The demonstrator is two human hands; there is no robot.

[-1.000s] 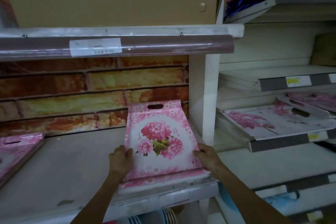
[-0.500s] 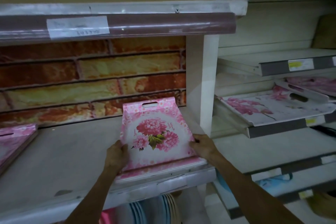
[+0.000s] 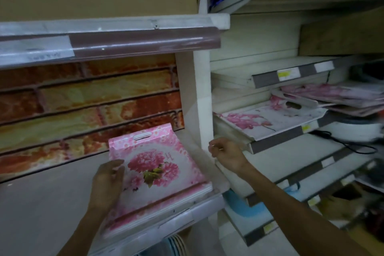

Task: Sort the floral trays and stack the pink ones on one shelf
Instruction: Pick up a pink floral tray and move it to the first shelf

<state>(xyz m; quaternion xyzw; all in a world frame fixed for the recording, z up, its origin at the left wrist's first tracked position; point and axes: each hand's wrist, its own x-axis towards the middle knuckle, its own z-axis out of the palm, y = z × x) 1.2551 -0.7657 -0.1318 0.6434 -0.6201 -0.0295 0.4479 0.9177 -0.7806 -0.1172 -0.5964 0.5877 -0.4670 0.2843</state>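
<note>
A pink floral tray (image 3: 160, 174), topmost of a small stack, lies on the left shelf (image 3: 41, 203) near its front right corner, handle slot toward the back. My left hand (image 3: 108, 185) rests on the tray's left edge with fingers relaxed. My right hand (image 3: 225, 153) is off the tray, hovering to its right in front of the white upright, fingers loosely curled and holding nothing. On the right unit a white tray with pink blossoms (image 3: 266, 119) lies on a sloping shelf, with more pinkish trays (image 3: 340, 97) behind it.
A brick-pattern panel (image 3: 89, 106) backs the left shelf. A white upright (image 3: 195, 93) divides the two units. Sloping shelves with price labels (image 3: 288, 74) step down on the right. A white appliance with a black cord (image 3: 353, 131) sits at the far right. Striped items (image 3: 176, 245) show below.
My right hand has let go of the tray's right edge and lifted away to the right. The left hand stays on the tray. The view has turned rightward.
</note>
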